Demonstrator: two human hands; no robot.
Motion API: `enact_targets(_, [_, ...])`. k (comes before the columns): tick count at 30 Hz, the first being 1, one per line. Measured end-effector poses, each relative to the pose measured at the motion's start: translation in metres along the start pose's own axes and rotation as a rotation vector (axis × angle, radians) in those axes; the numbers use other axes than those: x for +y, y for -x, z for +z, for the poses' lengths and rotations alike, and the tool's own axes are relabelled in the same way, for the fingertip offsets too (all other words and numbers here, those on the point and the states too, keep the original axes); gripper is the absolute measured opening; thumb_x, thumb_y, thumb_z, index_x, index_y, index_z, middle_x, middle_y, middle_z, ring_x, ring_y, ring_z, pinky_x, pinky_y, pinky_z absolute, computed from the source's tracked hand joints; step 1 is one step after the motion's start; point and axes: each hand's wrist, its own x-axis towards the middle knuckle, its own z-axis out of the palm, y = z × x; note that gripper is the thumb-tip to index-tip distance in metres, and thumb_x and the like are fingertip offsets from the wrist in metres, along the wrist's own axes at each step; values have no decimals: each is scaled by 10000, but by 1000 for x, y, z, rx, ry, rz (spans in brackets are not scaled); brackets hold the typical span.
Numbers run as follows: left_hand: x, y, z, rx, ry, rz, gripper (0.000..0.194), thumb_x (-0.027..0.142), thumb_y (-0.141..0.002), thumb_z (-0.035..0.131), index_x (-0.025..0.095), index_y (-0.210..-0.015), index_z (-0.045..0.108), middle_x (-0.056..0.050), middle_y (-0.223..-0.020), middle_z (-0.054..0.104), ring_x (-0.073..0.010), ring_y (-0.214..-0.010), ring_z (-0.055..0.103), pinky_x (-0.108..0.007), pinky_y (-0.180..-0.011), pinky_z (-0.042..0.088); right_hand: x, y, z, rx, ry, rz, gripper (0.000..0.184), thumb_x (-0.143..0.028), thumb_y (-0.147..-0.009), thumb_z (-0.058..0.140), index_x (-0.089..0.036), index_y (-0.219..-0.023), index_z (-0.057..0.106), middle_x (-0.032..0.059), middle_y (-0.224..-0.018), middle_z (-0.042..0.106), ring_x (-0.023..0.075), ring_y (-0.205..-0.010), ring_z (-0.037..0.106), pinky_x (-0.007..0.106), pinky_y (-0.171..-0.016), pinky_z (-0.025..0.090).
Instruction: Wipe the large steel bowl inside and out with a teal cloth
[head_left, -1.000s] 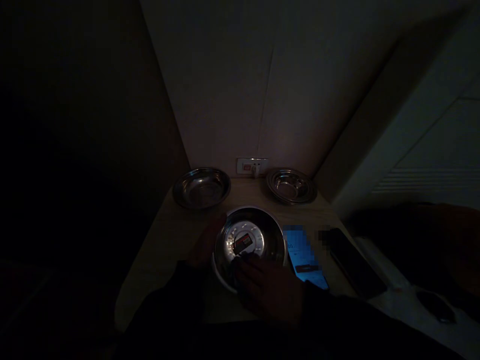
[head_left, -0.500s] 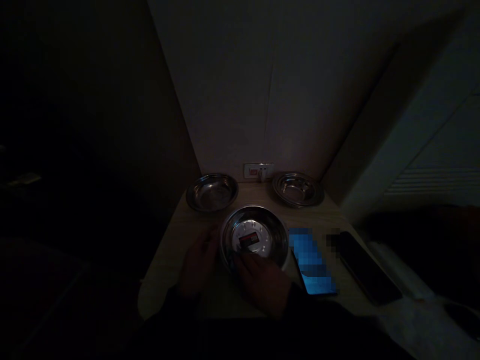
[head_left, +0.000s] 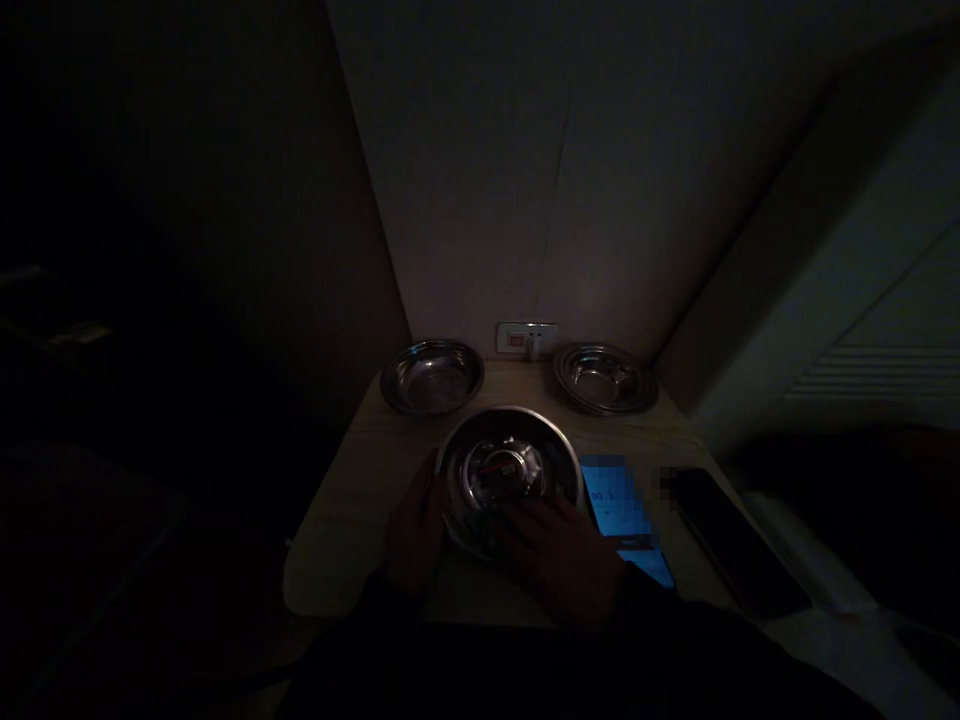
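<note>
The scene is very dark. A steel bowl (head_left: 559,450) stands in the middle of a small wooden table (head_left: 352,500), with a small dark and red object (head_left: 501,470) in its bottom. My left hand (head_left: 414,530) rests against the bowl's left side, fingers lying along the rim. My right hand (head_left: 562,555) lies over the bowl's near rim, with its fingers reaching inside towards the small object. Whether those fingers touch or hold anything is lost in the dark.
Two empty steel bowls stand at the table's back, one left (head_left: 431,377) and one right (head_left: 605,378), with a wall socket (head_left: 526,338) between them. A lit phone (head_left: 621,505) lies right of the middle bowl and a dark phone (head_left: 739,545) further right.
My view has shifted a little. My right hand has moved further over the bowl's near rim, and my left hand has closed in against the bowl's left side. The bowl looks darker inside.
</note>
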Motion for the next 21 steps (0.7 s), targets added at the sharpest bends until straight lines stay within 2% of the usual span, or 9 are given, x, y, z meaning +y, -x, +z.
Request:
enact_targets(3, [3,-2,5,5,21,30,504,421,-928,360,170,-1350,476,-76,-1354,556,-198,-1247,515,-323,-1019,437,12,5,-19,-153,-20,4,303,-278,-906,546,-193,-1190,608,73,-1253,618,289,-1124,544,467,-915,444])
enact_targets(5, [4,-5,10,13,30,31,499,414,-929,358,161,-1337,493,-79,-1342,566,-197,-1239,523,-325,-1017,438,11,3,-22,-207,-64,40,315,-268,-910,520,-190,-1204,599,67,-1269,605,290,-1144,522,470,-942,429])
enact_targets(9, [3,-12,16,12,67,2,493,393,-917,367,126,-1298,529,-102,-1331,571,-206,-1239,524,-345,-1043,413,-3,-21,-10,-199,-151,55,387,-257,-890,519,-157,-1262,544,75,-1322,553,257,-1175,479,407,-988,416])
enact_targets(12, [3,-17,14,7,81,-17,478,359,-902,383,110,-1276,546,-117,-1339,561,-218,-1251,512,-362,-1064,386,-4,-49,-1,-225,-103,22,375,-226,-896,499,-141,-1259,536,91,-1339,525,232,-1139,487,362,-951,439])
enact_targets(16, [6,-21,10,-3,110,-53,449,329,-880,402,129,-1241,579,-107,-1314,587,-228,-1236,525,-362,-1059,388,19,-75,-2,-262,-17,97,334,-197,-887,511,-178,-1214,578,109,-1305,539,257,-1124,493,390,-866,467])
enact_targets(21, [7,-20,11,-42,172,-81,473,366,-897,390,120,-1262,563,-115,-1322,580,-231,-1228,528,-378,-1062,380,45,-75,-4,-247,75,276,275,-235,-898,504,-157,-1119,647,207,-1173,552,329,-1113,478,481,-864,432])
